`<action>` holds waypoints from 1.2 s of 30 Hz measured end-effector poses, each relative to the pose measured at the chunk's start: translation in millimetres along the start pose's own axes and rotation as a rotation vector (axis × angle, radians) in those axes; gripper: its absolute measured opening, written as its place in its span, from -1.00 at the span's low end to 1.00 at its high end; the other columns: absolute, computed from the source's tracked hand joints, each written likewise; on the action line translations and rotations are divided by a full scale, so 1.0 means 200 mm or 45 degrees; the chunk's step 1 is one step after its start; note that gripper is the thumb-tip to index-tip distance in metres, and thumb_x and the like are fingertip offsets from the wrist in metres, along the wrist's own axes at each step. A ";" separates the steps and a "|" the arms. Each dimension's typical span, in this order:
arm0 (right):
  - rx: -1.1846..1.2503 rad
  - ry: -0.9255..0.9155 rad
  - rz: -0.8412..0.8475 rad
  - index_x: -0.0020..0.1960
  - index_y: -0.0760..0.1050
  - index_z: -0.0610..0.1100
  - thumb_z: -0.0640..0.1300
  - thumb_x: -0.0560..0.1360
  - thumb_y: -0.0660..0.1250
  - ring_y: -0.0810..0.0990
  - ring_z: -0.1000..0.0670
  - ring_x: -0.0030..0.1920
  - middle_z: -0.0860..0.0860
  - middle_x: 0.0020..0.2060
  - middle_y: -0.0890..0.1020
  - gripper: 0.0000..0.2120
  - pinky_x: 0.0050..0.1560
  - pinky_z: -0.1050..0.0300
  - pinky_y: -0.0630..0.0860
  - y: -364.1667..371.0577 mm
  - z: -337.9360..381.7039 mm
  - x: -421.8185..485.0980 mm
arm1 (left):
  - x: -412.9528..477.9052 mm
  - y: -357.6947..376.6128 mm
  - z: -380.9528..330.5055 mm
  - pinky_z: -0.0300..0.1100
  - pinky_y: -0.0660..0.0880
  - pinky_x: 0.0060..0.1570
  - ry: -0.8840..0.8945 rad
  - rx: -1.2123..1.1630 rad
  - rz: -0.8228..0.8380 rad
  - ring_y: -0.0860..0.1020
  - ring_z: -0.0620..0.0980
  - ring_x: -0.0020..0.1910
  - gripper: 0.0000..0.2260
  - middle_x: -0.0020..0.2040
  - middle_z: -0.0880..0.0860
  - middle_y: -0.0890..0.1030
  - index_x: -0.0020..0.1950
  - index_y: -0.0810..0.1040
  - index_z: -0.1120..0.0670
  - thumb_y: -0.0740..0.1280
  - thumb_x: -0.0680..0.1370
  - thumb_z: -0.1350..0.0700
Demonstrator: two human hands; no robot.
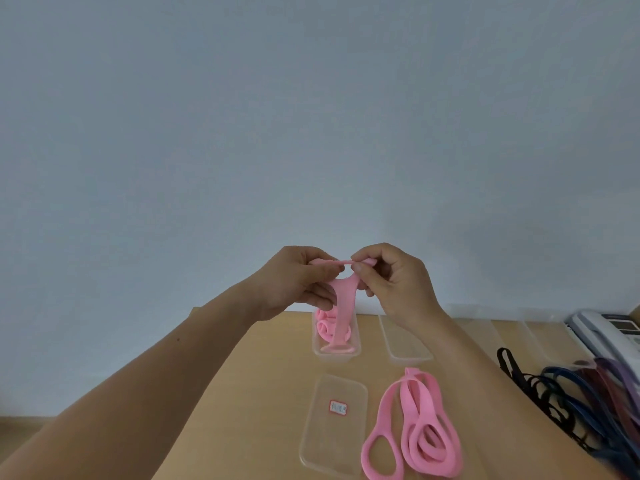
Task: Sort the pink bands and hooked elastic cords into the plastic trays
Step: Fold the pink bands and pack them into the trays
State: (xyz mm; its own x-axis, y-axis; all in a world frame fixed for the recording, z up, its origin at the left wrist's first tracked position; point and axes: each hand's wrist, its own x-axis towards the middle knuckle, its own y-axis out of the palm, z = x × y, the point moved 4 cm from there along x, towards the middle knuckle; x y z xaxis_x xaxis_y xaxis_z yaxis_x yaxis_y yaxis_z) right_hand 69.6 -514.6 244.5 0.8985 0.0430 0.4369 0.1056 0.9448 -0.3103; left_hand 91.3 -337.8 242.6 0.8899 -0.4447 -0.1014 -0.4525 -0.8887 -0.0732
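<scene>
— Pink band (343, 308) in hand?
— Held up above the table (263, 368), stretched between both hands. Top strip pulled flat from one hand to the other; lower loop hanging down into the tray (356, 346) beneath, bottom end at or near the tray floor; contact cannot be told.
— Left hand (298, 282)?
— Closed around the band's left end, thumb and fingers pinching it.
— Right hand (391, 282)?
— Fingertips pressed together on the band's right end, remaining fingers curled in.
— Tray contents?
— More pink bands (325, 327), coiled at the far end. Clear plastic, standing at the far edge of the table.
— Nearby?
— Second clear tray (408, 344) just to the right, partly hidden behind the right wrist. Clear lid (334, 427) lying flat nearer the camera, small red-edged label at its middle.
— Unsorted stock?
— Loose pile of pink bands (415, 427) right of the lid, overlapping one another on the table. Further right, tangle of dark cords (568, 393), black, blue, maroon and purple, running off the frame edge. Hooks too small to confirm.
— Beyond that?
— White desk phone (609, 337) at the far right corner, touching or just beside the cords.
</scene>
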 end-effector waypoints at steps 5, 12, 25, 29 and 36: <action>-0.028 -0.041 -0.049 -0.14 0.60 0.07 -0.33 0.52 0.37 0.62 0.10 -0.30 0.16 -0.29 0.63 -0.71 -0.26 0.27 0.51 0.01 0.02 -0.01 | 0.01 0.02 -0.01 -0.06 0.61 -0.21 0.003 -0.198 -0.032 0.60 0.13 -0.28 -0.81 -0.11 0.25 0.64 0.14 0.61 0.19 0.30 0.57 0.28; -0.035 -0.032 -0.068 -0.17 0.62 0.09 -0.36 0.47 0.42 0.64 0.00 -0.19 0.15 -0.26 0.63 -0.68 -0.13 -0.08 0.61 0.01 0.01 -0.04 | 0.01 0.04 0.01 -0.01 0.63 -0.11 -0.038 -0.251 0.001 0.63 0.17 -0.22 -0.80 -0.12 0.22 0.66 0.05 0.65 0.26 0.35 0.57 0.15; 0.130 0.135 0.072 -0.05 0.62 -0.07 -0.22 0.55 0.38 0.61 0.01 -0.39 -0.06 -0.31 0.68 -0.92 -0.35 0.18 0.53 0.01 -0.02 -0.02 | -0.01 0.02 -0.01 -0.07 0.63 -0.17 0.275 0.002 -0.192 0.66 0.10 -0.21 -0.88 -0.12 0.23 0.66 0.10 0.56 0.15 0.37 0.58 0.18; 0.098 0.069 0.035 -0.07 0.63 -0.01 -0.19 0.55 0.38 0.60 0.04 -0.41 -0.01 -0.34 0.65 -0.90 -0.37 0.21 0.51 0.03 -0.01 -0.03 | -0.01 0.04 0.02 -0.10 0.60 -0.06 0.138 -0.011 0.020 0.66 0.09 -0.06 -0.75 -0.01 0.20 0.69 0.15 0.55 0.26 0.36 0.59 0.10; -0.177 -0.080 -0.072 -0.02 0.66 0.01 -0.19 0.54 0.40 0.61 0.10 -0.37 0.12 -0.32 0.64 -0.88 -0.32 0.23 0.55 0.03 0.01 -0.03 | -0.02 0.03 0.01 -0.08 0.63 -0.14 0.081 0.016 -0.054 0.66 0.10 -0.21 -0.85 -0.18 0.17 0.69 -0.01 0.60 0.30 0.35 0.58 0.20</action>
State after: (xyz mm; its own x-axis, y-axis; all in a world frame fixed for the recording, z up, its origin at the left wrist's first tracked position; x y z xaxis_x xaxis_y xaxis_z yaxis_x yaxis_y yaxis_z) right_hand 63.3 -508.9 241.4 0.8613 0.0155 0.5078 0.2171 0.8924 -0.3955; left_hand 86.0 -341.0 239.8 0.9099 -0.4135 -0.0344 -0.4149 -0.9055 -0.0886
